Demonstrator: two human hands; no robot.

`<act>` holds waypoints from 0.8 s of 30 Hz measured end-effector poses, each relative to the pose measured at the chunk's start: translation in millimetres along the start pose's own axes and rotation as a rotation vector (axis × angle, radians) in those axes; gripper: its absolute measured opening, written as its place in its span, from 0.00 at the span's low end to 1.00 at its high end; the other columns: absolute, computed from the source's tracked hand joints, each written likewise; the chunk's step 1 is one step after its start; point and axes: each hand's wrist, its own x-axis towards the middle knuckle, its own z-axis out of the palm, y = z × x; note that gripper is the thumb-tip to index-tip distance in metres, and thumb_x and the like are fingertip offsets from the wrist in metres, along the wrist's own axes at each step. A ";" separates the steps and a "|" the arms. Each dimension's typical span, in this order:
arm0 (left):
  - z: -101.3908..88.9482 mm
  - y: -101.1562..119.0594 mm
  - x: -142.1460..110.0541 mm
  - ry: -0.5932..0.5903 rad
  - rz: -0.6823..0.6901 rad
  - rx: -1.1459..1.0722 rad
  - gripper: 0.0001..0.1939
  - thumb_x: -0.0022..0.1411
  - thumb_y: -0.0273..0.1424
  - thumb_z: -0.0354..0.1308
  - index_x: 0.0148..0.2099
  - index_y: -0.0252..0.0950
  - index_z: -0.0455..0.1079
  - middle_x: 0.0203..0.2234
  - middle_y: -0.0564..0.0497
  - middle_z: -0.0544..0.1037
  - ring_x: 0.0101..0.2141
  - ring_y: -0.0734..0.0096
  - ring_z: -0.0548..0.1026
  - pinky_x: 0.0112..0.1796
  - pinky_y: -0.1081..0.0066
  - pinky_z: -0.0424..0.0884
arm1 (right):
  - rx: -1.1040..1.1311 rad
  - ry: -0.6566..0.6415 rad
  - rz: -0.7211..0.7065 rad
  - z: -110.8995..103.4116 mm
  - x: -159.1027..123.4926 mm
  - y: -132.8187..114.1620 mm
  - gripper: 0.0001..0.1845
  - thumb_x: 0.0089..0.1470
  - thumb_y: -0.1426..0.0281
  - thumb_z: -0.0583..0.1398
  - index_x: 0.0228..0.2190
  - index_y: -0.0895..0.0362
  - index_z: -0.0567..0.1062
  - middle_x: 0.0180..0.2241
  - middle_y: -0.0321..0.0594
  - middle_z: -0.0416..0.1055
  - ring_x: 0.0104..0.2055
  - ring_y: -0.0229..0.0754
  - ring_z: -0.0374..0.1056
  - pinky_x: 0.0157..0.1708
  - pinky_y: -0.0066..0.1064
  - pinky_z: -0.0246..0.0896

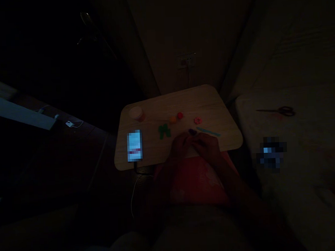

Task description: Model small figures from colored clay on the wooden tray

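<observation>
Both hands meet at the near edge of a small wooden table [152,151], in very dim light. My left hand [180,144] has its fingers curled in, close against the fingertips of my right hand [208,143]. Both look closed, and whatever is between the fingers is too dark to make out. Just beyond the fingertips sits a small dark purple lump [192,132], perhaps modelling clay. A light-blue stick-like tool [210,132] lies beside my right hand. A pink flower-shaped piece [197,120], a red round piece [180,115], an orange piece [173,119] and green pieces [164,131] lie farther back.
A lidded tub [136,113] stands at the table's back left. A lit phone [134,145] with a cable [135,167] lies at the left edge. Scissors [282,110] rest on the pale surface to the right. A wall socket [186,61] holds a plug behind the table.
</observation>
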 end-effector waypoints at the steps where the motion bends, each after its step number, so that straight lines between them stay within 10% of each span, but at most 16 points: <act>1: 0.3 -0.3 0.4 0.013 0.007 -0.016 0.21 0.70 0.46 0.51 0.33 0.36 0.71 0.30 0.49 0.75 0.33 0.67 0.71 0.39 0.67 0.67 | 0.011 0.007 0.000 0.4 0.1 -0.7 0.06 0.57 0.64 0.66 0.34 0.51 0.83 0.34 0.42 0.82 0.36 0.47 0.78 0.40 0.39 0.74; 24: -7.2 3.5 1.5 -0.117 0.023 -0.099 0.21 0.67 0.45 0.51 0.26 0.37 0.59 0.22 0.55 0.63 0.26 0.73 0.60 0.29 0.70 0.58 | 0.095 0.231 0.230 -1.8 0.0 -1.4 0.09 0.61 0.61 0.60 0.36 0.53 0.77 0.33 0.40 0.78 0.33 0.43 0.73 0.31 0.32 0.69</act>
